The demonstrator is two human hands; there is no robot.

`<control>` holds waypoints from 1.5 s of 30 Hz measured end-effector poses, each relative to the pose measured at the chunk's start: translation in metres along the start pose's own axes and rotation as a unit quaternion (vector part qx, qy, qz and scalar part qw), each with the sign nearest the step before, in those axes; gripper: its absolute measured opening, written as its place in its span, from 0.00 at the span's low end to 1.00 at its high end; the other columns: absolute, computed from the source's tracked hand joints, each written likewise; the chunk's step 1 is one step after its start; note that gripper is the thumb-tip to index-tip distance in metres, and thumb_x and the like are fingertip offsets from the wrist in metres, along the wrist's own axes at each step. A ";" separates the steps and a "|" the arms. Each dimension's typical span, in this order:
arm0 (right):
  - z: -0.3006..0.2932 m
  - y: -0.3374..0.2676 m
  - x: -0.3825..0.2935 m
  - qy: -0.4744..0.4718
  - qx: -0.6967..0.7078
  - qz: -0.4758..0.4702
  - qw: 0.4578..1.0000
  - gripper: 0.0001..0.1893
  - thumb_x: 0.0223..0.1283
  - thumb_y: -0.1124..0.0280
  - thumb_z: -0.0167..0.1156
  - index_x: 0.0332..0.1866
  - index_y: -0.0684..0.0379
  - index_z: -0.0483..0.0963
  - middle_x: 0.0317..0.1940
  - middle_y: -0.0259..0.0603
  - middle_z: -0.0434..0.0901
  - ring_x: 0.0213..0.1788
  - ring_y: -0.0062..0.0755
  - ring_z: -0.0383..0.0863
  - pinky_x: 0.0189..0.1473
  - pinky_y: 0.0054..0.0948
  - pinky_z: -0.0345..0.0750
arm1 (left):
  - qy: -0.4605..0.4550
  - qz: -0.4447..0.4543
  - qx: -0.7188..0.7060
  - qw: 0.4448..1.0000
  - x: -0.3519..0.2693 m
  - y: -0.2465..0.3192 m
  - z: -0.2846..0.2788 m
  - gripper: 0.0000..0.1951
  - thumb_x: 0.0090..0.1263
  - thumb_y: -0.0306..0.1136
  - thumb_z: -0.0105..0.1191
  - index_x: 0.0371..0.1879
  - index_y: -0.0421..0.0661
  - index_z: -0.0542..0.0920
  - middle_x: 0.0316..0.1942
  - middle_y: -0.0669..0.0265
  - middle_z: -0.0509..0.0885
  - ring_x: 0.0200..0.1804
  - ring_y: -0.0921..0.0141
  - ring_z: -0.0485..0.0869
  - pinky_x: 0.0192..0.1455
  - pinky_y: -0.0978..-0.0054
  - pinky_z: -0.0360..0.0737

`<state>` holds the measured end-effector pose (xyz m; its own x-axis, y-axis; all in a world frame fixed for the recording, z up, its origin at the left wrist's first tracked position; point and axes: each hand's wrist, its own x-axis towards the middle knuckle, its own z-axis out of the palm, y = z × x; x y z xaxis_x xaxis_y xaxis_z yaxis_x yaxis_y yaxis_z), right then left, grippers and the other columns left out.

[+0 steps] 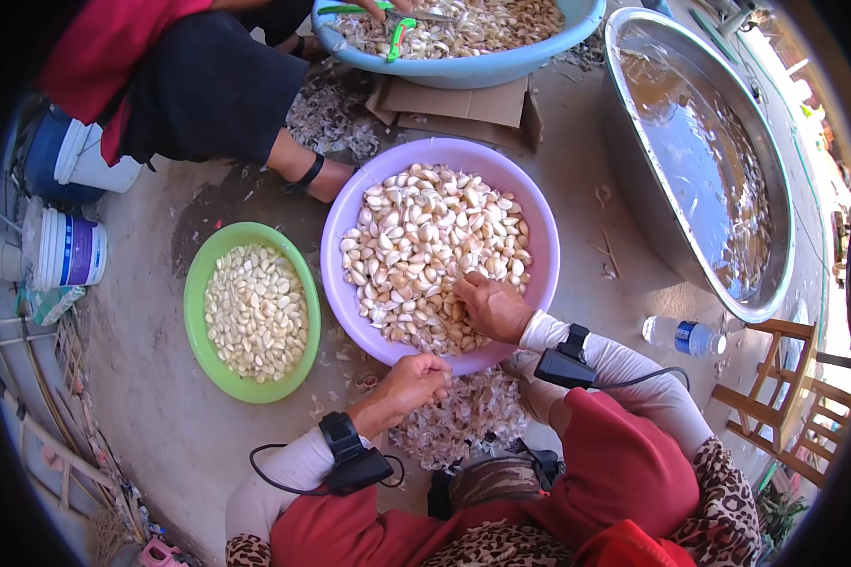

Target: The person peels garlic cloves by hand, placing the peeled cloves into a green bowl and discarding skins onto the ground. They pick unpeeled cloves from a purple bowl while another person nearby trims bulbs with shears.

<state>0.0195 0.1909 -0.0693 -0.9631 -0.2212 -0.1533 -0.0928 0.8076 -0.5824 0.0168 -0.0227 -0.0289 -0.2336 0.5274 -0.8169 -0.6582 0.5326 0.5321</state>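
Before me stands a purple plastic basin (335,283) holding a heap of unpeeled garlic cloves (425,234). My right hand (495,306) reaches over its near right side, fingertips down among the cloves; whether they pinch one is hidden. At the near rim, just outside the basin, my left hand (415,386) has its fingers curled inward. Anything between those fingers is too small to make out. Left of the purple basin, a green basin (193,312) contains peeled white cloves (255,312). Garlic skins (461,418) lie in a pile on the floor below my hands.
Across from me another person's hand (379,8) is at a blue basin (468,71) of garlic, with green-handled scissors (401,39); cardboard (461,106) lies under it. To the right are a large metal tub (627,135) of water, a plastic bottle (684,336) and a wooden stool (773,397). Buckets (71,248) stand left.
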 end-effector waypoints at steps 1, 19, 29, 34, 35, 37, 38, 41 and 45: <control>-0.001 -0.001 -0.001 -0.002 0.014 -0.014 1.000 0.12 0.50 0.75 0.53 0.42 0.63 0.69 0.37 0.49 0.73 0.36 0.50 0.79 0.37 0.40 0.77 | 0.001 -0.003 0.001 1.000 -0.001 0.002 0.001 0.12 0.68 0.32 0.49 0.46 0.39 0.74 0.37 0.66 0.80 0.33 0.78 0.78 0.32 0.85 0.74; -0.024 0.009 0.013 0.072 -0.102 -0.048 0.991 0.11 0.51 0.76 0.51 0.41 0.63 0.69 0.38 0.48 0.69 0.33 0.46 0.79 0.34 0.38 0.77 | 0.001 0.005 -0.014 1.000 -0.001 0.001 -0.001 0.12 0.68 0.31 0.49 0.47 0.38 0.74 0.37 0.65 0.79 0.32 0.79 0.77 0.32 0.86 0.74; -0.012 0.015 0.001 0.046 -0.041 -0.014 0.998 0.07 0.55 0.74 0.51 0.37 0.63 0.66 0.33 0.48 0.70 0.28 0.50 0.78 0.27 0.40 0.76 | -0.001 0.020 -0.017 1.000 0.002 -0.002 -0.001 0.13 0.67 0.34 0.49 0.45 0.40 0.75 0.35 0.66 0.80 0.32 0.78 0.78 0.32 0.84 0.75; -0.007 0.019 -0.005 0.058 -0.019 -0.009 0.998 0.07 0.58 0.72 0.54 0.38 0.61 0.67 0.30 0.47 0.72 0.29 0.48 0.78 0.27 0.37 0.75 | 0.016 0.018 -0.031 0.999 0.000 0.003 0.002 0.11 0.69 0.30 0.48 0.46 0.37 0.74 0.36 0.64 0.80 0.32 0.78 0.77 0.32 0.86 0.74; -0.005 0.020 -0.006 0.086 0.024 -0.027 0.996 0.06 0.58 0.73 0.55 0.38 0.61 0.69 0.31 0.44 0.73 0.30 0.42 0.79 0.29 0.33 0.75 | 0.024 0.025 -0.037 0.999 0.000 0.004 0.002 0.11 0.69 0.29 0.48 0.46 0.37 0.75 0.35 0.64 0.80 0.31 0.78 0.78 0.31 0.86 0.74; -0.007 0.017 -0.006 0.113 0.068 -0.044 0.990 0.06 0.57 0.74 0.56 0.38 0.61 0.70 0.32 0.41 0.74 0.31 0.36 0.79 0.31 0.29 0.76 | 0.038 0.050 -0.052 0.997 -0.002 0.009 0.001 0.11 0.69 0.29 0.48 0.46 0.38 0.75 0.34 0.65 0.80 0.31 0.79 0.78 0.31 0.86 0.74; -0.009 0.016 -0.006 0.056 0.187 -0.001 0.981 0.05 0.58 0.76 0.56 0.38 0.61 0.71 0.32 0.37 0.75 0.33 0.28 0.78 0.33 0.25 0.75 | 0.053 0.076 -0.068 0.993 -0.003 0.011 0.000 0.10 0.68 0.29 0.48 0.45 0.38 0.75 0.33 0.66 0.81 0.30 0.79 0.78 0.31 0.86 0.73; -0.015 0.005 -0.009 -0.030 0.434 0.048 0.899 0.04 0.59 0.78 0.56 0.39 0.61 0.73 0.33 0.31 0.76 0.34 0.17 0.76 0.34 0.18 0.74 | 0.084 0.136 -0.096 0.982 -0.003 0.017 -0.004 0.10 0.69 0.30 0.48 0.45 0.40 0.76 0.31 0.68 0.81 0.31 0.80 0.77 0.31 0.86 0.73; -0.034 -0.018 -0.014 -0.099 0.581 0.079 0.804 0.07 0.63 0.77 0.54 0.45 0.62 0.73 0.32 0.28 0.76 0.32 0.13 0.74 0.33 0.16 0.73 | 0.083 0.170 -0.136 0.973 -0.016 0.033 -0.005 0.10 0.69 0.31 0.49 0.45 0.40 0.76 0.32 0.68 0.81 0.30 0.81 0.77 0.32 0.86 0.73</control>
<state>0.0263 0.1977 -0.0294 -0.8699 -0.3411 -0.3561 0.4363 -0.1958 -0.8782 -0.0045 -0.0165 0.0004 -0.5679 0.5166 -0.6408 -0.6822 0.1403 0.7176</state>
